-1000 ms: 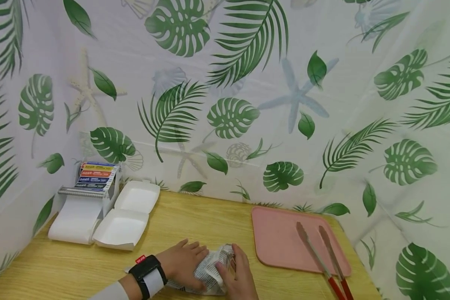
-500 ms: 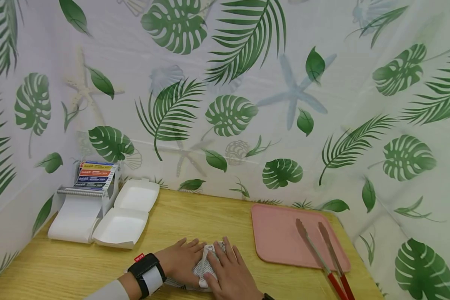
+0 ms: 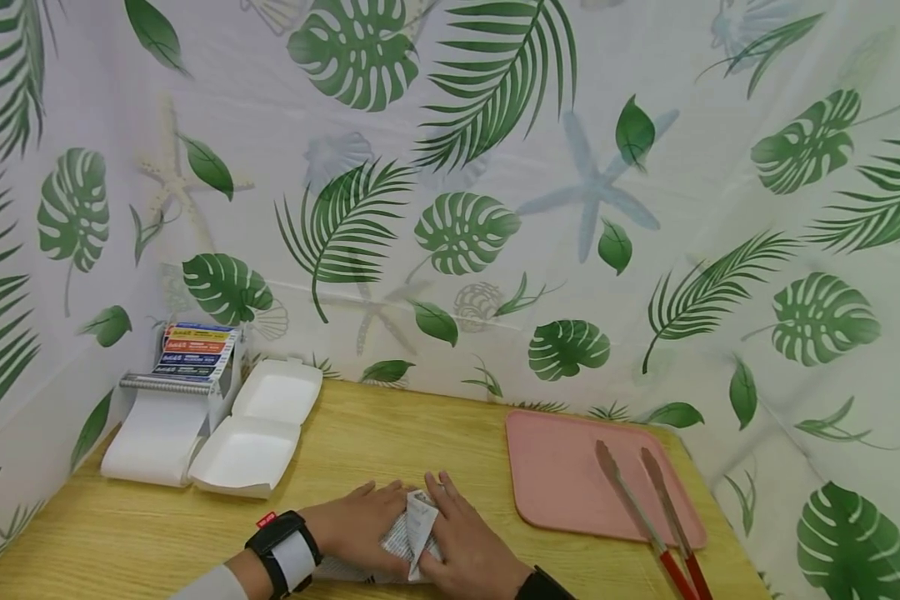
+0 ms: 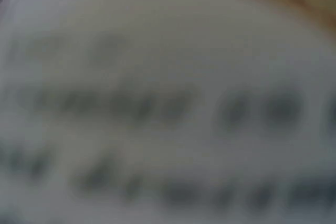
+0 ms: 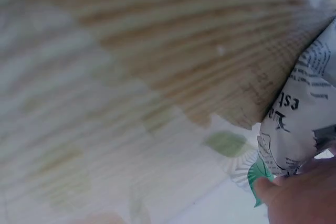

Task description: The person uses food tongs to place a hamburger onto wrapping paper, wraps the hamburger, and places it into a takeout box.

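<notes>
Both hands work at a crumpled packet of newsprint-patterned paper (image 3: 421,527) low on the wooden table, in the head view. From the left side, my left hand (image 3: 362,523) presses on it with fingers extended. My right hand (image 3: 471,542) lies against its right side, fingers stretched forward and thumb near a raised white fold. What is inside the paper is hidden. Blurred printed paper (image 4: 168,108) fills nearly the whole left wrist view. Over in the right wrist view, the folded paper (image 5: 302,114) stands at the right, a hand (image 5: 304,195) touching its lower edge.
A pink tray (image 3: 551,475) at the right bears red-handled metal tongs (image 3: 640,504). White open clamshell box (image 3: 243,454) and a roll dispenser (image 3: 157,433) with coloured boxes (image 3: 195,352) stand back left on the table (image 3: 390,433). Leaf-patterned sheeting (image 3: 480,317) rises behind.
My right hand has gone from gripping the packet's right end to lying flat against it, folding that end in. My left hand stays on the paper, shifting slightly left.
</notes>
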`<state>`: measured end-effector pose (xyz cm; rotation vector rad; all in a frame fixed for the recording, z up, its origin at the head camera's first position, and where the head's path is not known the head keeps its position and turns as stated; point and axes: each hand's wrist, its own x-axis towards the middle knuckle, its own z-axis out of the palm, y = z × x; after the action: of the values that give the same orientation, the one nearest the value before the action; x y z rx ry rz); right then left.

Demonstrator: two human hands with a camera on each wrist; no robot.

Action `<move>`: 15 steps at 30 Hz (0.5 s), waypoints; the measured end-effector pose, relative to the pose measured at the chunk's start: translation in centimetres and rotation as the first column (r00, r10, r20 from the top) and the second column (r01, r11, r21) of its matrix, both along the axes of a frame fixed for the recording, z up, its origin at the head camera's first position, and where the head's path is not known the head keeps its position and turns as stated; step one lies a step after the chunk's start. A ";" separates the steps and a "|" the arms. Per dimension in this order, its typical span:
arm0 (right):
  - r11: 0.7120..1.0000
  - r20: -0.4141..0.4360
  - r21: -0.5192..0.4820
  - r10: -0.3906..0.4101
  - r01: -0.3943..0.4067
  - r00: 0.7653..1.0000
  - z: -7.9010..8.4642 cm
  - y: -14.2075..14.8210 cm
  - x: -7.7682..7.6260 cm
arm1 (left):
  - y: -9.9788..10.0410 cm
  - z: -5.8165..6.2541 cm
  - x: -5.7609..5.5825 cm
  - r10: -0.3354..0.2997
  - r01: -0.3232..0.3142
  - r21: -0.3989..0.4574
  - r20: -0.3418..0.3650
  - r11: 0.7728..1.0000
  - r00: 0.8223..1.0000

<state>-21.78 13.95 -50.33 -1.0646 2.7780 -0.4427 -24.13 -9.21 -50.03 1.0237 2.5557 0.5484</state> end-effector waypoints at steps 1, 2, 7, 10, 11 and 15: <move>1.000 -0.007 0.004 0.000 0.000 1.000 0.0 0.0 0.0 | -0.2 0.1 0.0 0.004 -0.004 0.029 0.007 1.000 1.000; 1.000 -0.013 0.006 0.001 -0.001 1.000 0.1 0.0 0.0 | -0.5 0.3 0.0 0.008 -0.008 0.058 0.002 0.998 1.000; 1.000 -0.009 -0.006 0.027 -0.027 1.000 0.2 0.2 -0.2 | -0.8 0.8 0.1 -0.060 0.099 0.208 -0.186 0.973 0.981; 0.999 0.012 -0.018 0.042 -0.042 0.999 0.1 0.4 -0.4 | -0.4 0.8 0.1 -0.137 0.221 0.217 -0.347 0.951 0.928; 0.999 0.026 -0.022 0.042 -0.041 0.999 0.1 0.4 -0.5 | -0.2 0.8 0.1 -0.155 0.250 0.212 -0.385 0.945 0.910; 0.999 0.106 -0.049 0.016 -0.011 0.994 0.1 0.7 -0.7 | 0.1 1.3 0.0 -0.171 0.287 0.208 -0.446 0.935 0.878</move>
<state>-22.49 14.66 -50.27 -1.0377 2.6787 -0.5514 -24.08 -9.08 -48.76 1.6861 2.7066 0.6816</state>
